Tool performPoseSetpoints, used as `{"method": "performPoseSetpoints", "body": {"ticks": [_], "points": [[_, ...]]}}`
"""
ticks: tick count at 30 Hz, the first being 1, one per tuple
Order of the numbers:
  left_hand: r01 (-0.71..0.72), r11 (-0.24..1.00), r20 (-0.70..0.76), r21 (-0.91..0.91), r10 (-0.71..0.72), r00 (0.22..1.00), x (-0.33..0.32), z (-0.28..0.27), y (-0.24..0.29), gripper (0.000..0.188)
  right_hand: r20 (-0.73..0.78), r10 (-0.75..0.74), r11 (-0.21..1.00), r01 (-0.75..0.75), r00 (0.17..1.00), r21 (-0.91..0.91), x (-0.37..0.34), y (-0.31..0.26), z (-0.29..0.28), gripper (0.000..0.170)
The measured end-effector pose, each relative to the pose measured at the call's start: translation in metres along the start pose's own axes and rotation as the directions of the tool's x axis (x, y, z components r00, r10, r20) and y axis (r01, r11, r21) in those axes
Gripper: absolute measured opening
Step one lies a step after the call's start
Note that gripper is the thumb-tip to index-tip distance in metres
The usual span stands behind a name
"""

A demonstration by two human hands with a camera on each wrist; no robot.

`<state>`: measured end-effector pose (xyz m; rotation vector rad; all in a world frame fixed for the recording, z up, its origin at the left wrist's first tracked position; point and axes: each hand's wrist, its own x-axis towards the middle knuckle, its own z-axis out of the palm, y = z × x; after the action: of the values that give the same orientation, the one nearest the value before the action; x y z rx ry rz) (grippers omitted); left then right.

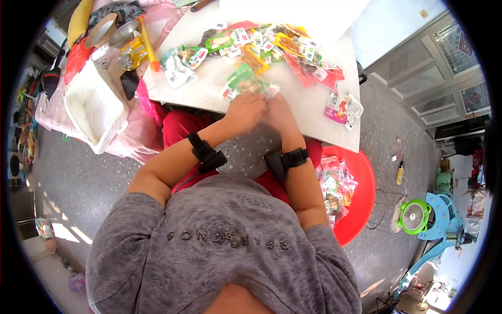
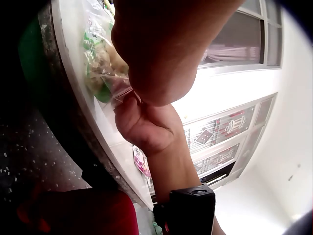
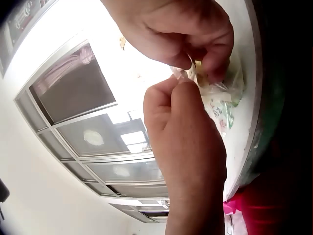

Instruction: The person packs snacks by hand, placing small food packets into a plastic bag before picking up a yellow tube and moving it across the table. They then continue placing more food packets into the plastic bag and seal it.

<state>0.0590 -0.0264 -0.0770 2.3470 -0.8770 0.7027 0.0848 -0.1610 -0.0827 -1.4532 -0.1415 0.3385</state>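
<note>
At the near edge of the white table, a clear plastic bag with green printing (image 1: pixel 243 78) and pale brown pieces inside lies under both hands. My left hand (image 1: pixel 244 111) pinches the bag's gathered top between thumb and curled fingers, seen closely in the right wrist view. Right beside it, my right hand (image 1: pixel 281 115) pinches the same plastic; its fingertips (image 3: pixel 217 66) meet the left thumb there. In the left wrist view, the bag's filled part (image 2: pixel 100 63) rests on the tabletop, partly hidden behind the left hand.
Several colourful snack packets (image 1: pixel 251 44) are heaped across the table's far side. A purple-and-white packet (image 1: pixel 342 109) lies near the right edge. A red basin (image 1: pixel 366 196) of packets stands by my right side. At left are a white foam box (image 1: pixel 97 107) and a yellow stick (image 1: pixel 148 44).
</note>
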Motion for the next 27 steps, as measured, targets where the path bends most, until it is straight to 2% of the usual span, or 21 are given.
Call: {"method": "performPoseSetpoints", "body": {"ticks": [2,5,8,11,14,17,20,23,24,26,27], "points": [[-0.003,1.000,-0.036,-0.001,0.003,0.999,0.000,-0.003,-0.002,0.013,0.036,0.276,0.912,-0.273,0.960,0.307,-0.013,-0.034,0.008,0.024],[-0.037,0.999,-0.096,0.018,0.038,0.995,-0.001,-0.003,-0.003,0.012,-0.004,0.251,0.965,-0.250,0.968,0.075,-0.009,-0.021,-0.004,0.021],[-0.059,0.997,-0.103,0.040,0.063,0.993,0.000,-0.002,-0.001,0.012,-0.136,-0.037,0.999,0.039,0.990,0.007,0.007,0.001,0.009,0.020],[-0.056,0.995,-0.064,0.083,0.061,0.996,-0.003,0.003,-0.008,0.014,-0.231,-0.164,0.984,0.143,0.959,-0.104,0.034,0.037,0.011,0.019],[-0.030,0.996,-0.066,0.085,0.036,0.997,-0.005,0.002,-0.011,0.017,-0.261,-0.059,0.998,0.055,0.964,-0.023,0.026,0.024,0.018,0.015],[0.008,0.995,-0.056,0.096,-0.003,0.998,-0.013,-0.005,0.000,0.028,-0.092,-0.066,0.979,0.047,0.994,-0.200,0.007,0.008,0.005,0.013],[0.013,0.990,-0.004,0.143,-0.013,1.000,-0.025,-0.008,0.002,0.038,-0.147,0.118,0.993,-0.115,0.982,0.028,0.000,0.002,-0.006,0.015],[-0.021,0.979,0.004,0.203,0.021,1.000,-0.037,0.002,-0.004,0.040,-0.368,-0.073,0.945,-0.054,0.927,-0.322,0.003,0.004,-0.014,0.021],[-0.041,0.977,-0.003,0.209,0.042,0.999,-0.037,0.004,-0.006,0.038,-0.378,-0.257,0.885,0.059,0.890,-0.462,0.013,0.018,-0.022,0.024],[-0.073,0.973,-0.004,0.218,0.076,0.997,-0.037,0.009,-0.009,0.035,-0.305,-0.595,0.661,0.237,0.743,-0.712,0.034,0.045,-0.037,0.030],[-0.088,0.972,0.002,0.220,0.089,0.996,-0.036,0.012,-0.010,0.034,-0.257,-0.531,0.703,0.250,0.808,-0.666,0.036,0.049,-0.042,0.033]]}}
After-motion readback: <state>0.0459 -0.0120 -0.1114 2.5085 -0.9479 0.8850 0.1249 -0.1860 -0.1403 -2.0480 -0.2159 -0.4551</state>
